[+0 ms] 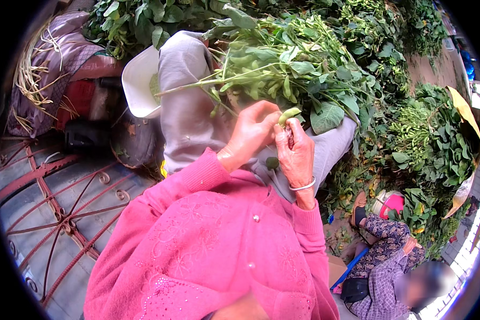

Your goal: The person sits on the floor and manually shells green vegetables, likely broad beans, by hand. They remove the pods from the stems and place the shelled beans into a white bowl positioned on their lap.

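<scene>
My right hand, with a pale bracelet at the wrist, grips a green soybean pod between thumb and fingers. Something dark reddish shows within the curled fingers, too small to identify. My left hand meets it from the left, its fingertips against the pod's lower end; whether they grip it is hidden. Cut soybean plants heavy with pods lie across my lap in grey trousers. One bare stem reaches left over the knee. Beside that knee stands a white plastic tub with green contents.
More soybean plants are heaped ahead and to the right. At lower right a person sits near a white and pink bucket. A scrolled iron grille lies at left, below a cloth-covered pile and dried stalks.
</scene>
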A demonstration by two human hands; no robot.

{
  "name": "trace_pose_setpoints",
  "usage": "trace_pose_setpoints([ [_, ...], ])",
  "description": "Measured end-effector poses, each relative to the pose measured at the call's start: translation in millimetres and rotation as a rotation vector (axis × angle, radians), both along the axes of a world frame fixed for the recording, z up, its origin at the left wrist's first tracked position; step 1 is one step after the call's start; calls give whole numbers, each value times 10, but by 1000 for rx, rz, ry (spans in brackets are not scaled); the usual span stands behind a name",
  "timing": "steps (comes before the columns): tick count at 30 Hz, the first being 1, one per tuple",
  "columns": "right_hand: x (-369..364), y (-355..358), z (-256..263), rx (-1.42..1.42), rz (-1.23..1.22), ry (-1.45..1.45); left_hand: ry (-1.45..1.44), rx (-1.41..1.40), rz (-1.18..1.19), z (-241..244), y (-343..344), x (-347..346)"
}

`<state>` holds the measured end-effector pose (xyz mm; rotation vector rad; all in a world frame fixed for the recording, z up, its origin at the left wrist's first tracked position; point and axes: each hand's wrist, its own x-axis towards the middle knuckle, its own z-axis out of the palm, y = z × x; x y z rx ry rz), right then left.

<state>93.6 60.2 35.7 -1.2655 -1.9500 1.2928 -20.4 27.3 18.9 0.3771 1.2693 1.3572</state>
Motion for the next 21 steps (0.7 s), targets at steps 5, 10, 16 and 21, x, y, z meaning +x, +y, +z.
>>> trace_pose_setpoints([
  [5,76,37,30,282,153,-173,-175,21,-159,-11,-31,-62],
  [10,155,99,135,493,338,-426,-157,-97,-320,46,17,-107],
  [16,123,97,68,174,118,-76,-456,-127,-74,49,61,-43],
  [21,38,27,-19,34,-99,47,-533,-61,10,48,33,-47],
])
